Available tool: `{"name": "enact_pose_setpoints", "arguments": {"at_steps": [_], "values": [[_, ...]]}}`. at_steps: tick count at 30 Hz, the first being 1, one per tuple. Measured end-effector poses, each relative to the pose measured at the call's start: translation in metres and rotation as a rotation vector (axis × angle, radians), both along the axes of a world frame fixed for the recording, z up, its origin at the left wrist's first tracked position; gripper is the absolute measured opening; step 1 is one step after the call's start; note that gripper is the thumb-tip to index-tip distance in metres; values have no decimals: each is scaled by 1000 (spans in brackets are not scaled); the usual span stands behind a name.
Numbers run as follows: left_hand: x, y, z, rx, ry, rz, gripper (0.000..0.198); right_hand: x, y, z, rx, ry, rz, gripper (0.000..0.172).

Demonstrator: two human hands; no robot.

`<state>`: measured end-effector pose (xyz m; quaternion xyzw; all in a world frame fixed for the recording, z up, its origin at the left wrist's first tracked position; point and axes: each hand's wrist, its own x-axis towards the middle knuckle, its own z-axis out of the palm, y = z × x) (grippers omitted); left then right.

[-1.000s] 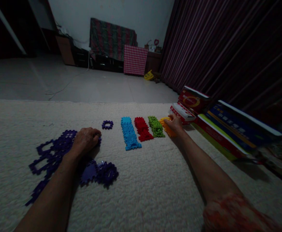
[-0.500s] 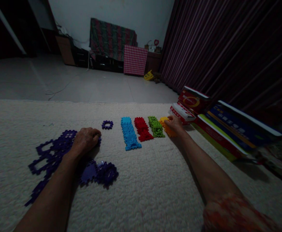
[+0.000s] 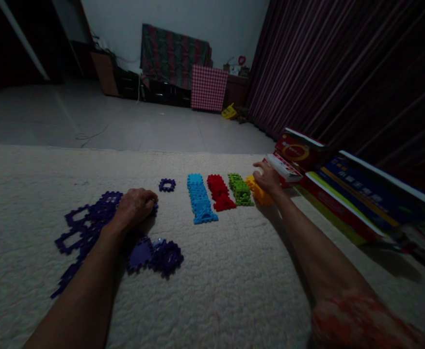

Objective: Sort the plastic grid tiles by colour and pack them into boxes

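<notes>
My left hand [image 3: 137, 206] rests with curled fingers on a purple toothed building piece [image 3: 155, 209], which mostly hides under it. Around that wrist spreads a pile of purple pieces [image 3: 74, 240], some with open frames. More purple pieces [image 3: 167, 258] lie nearer me, and a single purple frame [image 3: 167, 184] lies farther off. At the right, my right hand [image 3: 268, 178] hovers at the yellow pieces [image 3: 259, 193] with thumb and finger apart, holding nothing visible. To its left are overlapping rows of green pieces [image 3: 239, 189], red pieces [image 3: 220, 192] and blue pieces [image 3: 200, 198].
Everything lies on a pale quilted cover [image 3: 212, 271]. A white-and-red box [image 3: 284, 168], a red box [image 3: 300, 148] and a large blue box [image 3: 376, 191] stand at the right. Beyond are the tiled floor [image 3: 143, 128] and a dark curtain [image 3: 329, 68].
My right hand has lifted slightly off the yellow pieces and its fingers have spread. My left hand stays on the purple piece. The whole view has shifted a little.
</notes>
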<state>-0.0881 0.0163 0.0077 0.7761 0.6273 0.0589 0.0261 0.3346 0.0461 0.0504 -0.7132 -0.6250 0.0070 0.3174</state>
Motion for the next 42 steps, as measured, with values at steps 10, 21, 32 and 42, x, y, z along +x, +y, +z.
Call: {"name": "enact_pose_setpoints", "arguments": {"at_steps": [10,21,32,42], "values": [[2,-8,13,-41,-62,-10,37,-184,-138,-16,38,127,1191,38],[9,-15,29,-167,55,-8,30,-223,-157,-50,-67,299,1123,38],[3,-12,26,-120,-55,42,37,-221,-142,-59,-73,382,1028,61],[-3,-10,21,-103,-171,52,37,-223,-129,-59,-129,278,944,42]]}}
